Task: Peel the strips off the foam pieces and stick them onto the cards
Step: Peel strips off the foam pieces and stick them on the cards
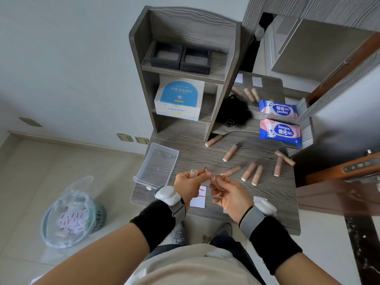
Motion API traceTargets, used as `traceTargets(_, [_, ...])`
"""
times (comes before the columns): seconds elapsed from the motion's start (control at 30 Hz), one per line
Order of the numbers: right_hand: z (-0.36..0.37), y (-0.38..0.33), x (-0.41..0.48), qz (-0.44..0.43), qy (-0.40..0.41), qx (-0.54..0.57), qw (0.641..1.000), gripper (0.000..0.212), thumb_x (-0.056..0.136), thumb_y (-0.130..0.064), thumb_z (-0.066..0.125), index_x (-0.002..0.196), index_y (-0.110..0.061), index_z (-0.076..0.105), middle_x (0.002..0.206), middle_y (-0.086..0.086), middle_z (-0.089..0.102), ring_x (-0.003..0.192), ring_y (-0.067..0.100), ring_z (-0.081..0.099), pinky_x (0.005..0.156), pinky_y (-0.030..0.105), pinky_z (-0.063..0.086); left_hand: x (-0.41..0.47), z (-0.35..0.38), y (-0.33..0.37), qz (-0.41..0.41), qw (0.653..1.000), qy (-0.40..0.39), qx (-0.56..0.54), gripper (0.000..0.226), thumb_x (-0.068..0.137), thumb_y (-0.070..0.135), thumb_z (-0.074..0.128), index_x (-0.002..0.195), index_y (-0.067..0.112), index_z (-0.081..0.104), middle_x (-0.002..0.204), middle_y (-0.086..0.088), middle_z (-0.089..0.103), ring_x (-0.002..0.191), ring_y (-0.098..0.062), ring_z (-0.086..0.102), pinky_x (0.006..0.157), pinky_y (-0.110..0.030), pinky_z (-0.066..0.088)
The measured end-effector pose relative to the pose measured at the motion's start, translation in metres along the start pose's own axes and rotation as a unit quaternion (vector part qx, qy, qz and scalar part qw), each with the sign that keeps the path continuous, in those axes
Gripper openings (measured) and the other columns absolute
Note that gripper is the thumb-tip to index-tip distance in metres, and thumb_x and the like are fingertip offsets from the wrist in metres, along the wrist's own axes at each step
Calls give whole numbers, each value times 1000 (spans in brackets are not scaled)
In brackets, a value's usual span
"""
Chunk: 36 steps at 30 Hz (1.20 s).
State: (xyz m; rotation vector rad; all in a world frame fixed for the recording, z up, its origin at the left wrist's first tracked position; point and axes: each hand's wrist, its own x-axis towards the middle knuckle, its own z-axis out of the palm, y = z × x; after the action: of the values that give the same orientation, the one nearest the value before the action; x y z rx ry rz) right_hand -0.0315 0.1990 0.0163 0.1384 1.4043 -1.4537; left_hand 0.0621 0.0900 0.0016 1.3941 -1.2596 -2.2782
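My left hand (190, 185) grips a pale pink foam piece (193, 173) upright above the desk. A small dark red strip (205, 169) sticks up between the thumbs. My right hand (228, 192) meets the left, its thumb and forefinger pinched at that strip. Under my hands lies a white card (200, 199) with two orange-red strips stuck on it. Several more pink foam pieces (247, 171) lie scattered on the desk to the right.
A clear plastic tray (158, 165) sits left of my hands. Two blue wipe packs (279, 132) lie at the right, a shelf unit (181, 79) stands behind. A lined bin (72, 214) with used cards is on the floor at the left. A second card (260, 199) peeks by my right wrist.
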Motion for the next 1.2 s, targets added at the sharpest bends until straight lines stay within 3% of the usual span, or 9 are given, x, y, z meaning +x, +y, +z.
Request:
traceTargets(0.13, [0,-1,0,-6,1,-20,1000,4,92,-13,63,95,-11,65,80,8,66,62,18,63,54,30,46,-2,-2,1,2,1000,0,-3,16,80,17,80,88,5,75,49,4,36,39,-8,28,40,-20,25])
traceTargets(0.27, [0,-2,-2,26,4,-29,999,27,101,-23,49,93,-6,68,72,12,69,53,19,60,44,26,43,-4,-4,1,4,1000,2,-3,18,80,18,80,90,4,76,49,4,36,40,-8,29,41,-20,26])
traceTargets(0.43, [-2,3,-4,-7,-2,-26,1000,10,96,-11,56,97,-6,66,73,8,68,58,15,60,51,28,44,-5,-6,1,7,1000,0,0,14,80,20,81,84,8,75,47,6,37,39,-8,30,40,-20,27])
traceTargets(0.6, [-1,3,-3,-20,-5,-25,999,7,89,-14,66,94,-9,67,74,7,66,59,15,58,54,28,43,-5,-8,-1,19,1000,-8,9,17,78,23,82,85,8,76,48,7,45,42,-8,35,44,-22,31])
traceTargets(0.83, [-3,-2,3,-24,15,12,1000,30,94,-17,57,72,-9,75,59,4,52,44,12,42,41,23,29,-6,-17,-5,39,986,-41,158,15,81,5,66,93,8,76,52,16,58,47,-4,47,45,-18,36])
traceTargets(0.93, [-5,-1,6,-24,17,2,1000,29,93,-16,59,71,-8,75,57,4,49,42,12,38,40,21,25,-9,-18,-3,70,975,-61,202,18,81,0,63,74,15,72,61,18,63,47,5,50,48,-11,38])
traceTargets(1.0, [-6,0,8,-27,24,-14,999,30,92,-14,60,67,-8,75,56,5,48,41,12,37,40,21,23,-10,-19,-2,94,965,-73,236,24,80,0,64,65,19,63,50,19,49,45,0,41,53,-17,35])
traceTargets(1.1, [-7,1,10,-36,32,-51,998,27,91,-10,62,67,-3,72,55,6,47,40,13,35,40,20,21,-12,-20,1,97,938,-84,323,15,77,18,63,83,31,64,48,18,48,48,-3,41,56,-24,35])
traceTargets(1.2, [-9,0,11,-31,28,-68,997,17,90,-8,63,79,4,67,54,7,50,38,12,34,39,20,20,-13,-24,3,109,902,-83,409,22,77,39,55,97,30,54,71,12,61,63,-11,52,63,-33,43])
